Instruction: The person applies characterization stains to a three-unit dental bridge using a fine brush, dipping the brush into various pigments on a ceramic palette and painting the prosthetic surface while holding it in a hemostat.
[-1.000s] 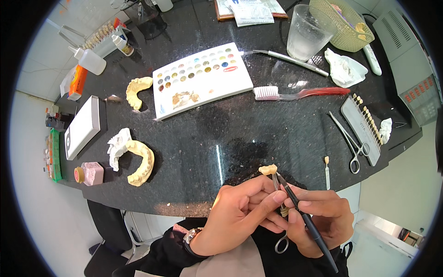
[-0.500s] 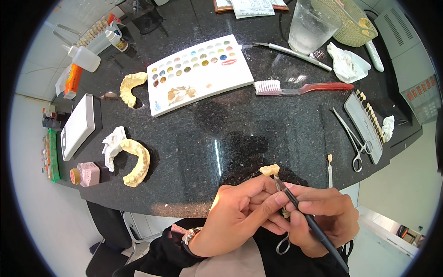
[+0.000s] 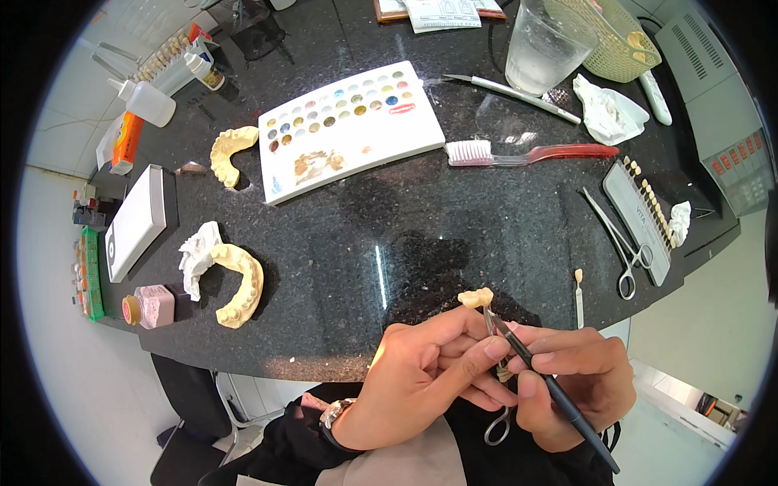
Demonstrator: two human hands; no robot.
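Note:
My left hand (image 3: 429, 360) is closed around a pair of locking forceps, whose ring handle (image 3: 497, 429) hangs below the fingers. At the forceps' tip sits a small cream-coloured dental bridge (image 3: 475, 298), a few joined teeth. Between the fingertips of my right hand (image 3: 596, 385) is a slim brush (image 3: 567, 405) with a black handle. Its tip points up at the forceps, just under the teeth and seemingly apart from them. The two hands are close together at the counter's near edge, and the fingers partly hide the forceps.
On the dark counter (image 3: 324, 243) lie a white paint palette (image 3: 356, 154), two plaster jaw models (image 3: 251, 283), a red-handled toothbrush (image 3: 559, 152), a knife (image 3: 519, 99) and a glass of water (image 3: 547, 53). Scissor-like forceps (image 3: 616, 243), a tooth shade guide (image 3: 640, 223) and a single shade tab (image 3: 579, 296) are at right.
The brush tip has drawn back slightly, down and right from the teeth. My right hand has shifted a little to the right; my left hand has barely moved.

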